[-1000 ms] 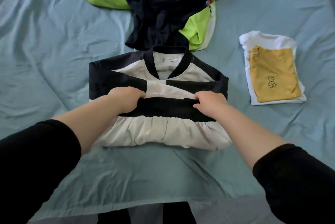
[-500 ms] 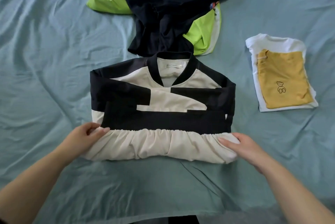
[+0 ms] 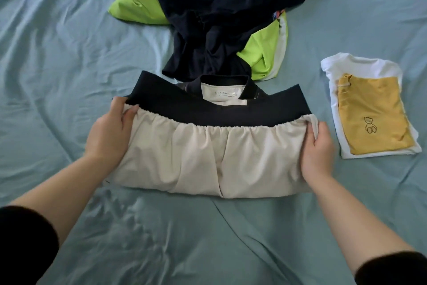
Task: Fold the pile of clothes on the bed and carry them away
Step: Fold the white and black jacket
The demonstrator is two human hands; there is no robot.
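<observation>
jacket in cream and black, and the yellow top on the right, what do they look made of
The jacket: probably a light woven cloth, maybe synthetic; smooth, matte, broad soft creases, hem gathered on elastic. The yellow top: looks like cotton knit; matte, lies flat and limp, bear outline printed or stitched.

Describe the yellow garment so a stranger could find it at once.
Start from the blue-green bed sheet and look to its right side. There a folded white garment lies, with the yellow garment folded on top. It alone bears a small outlined bear.
</observation>
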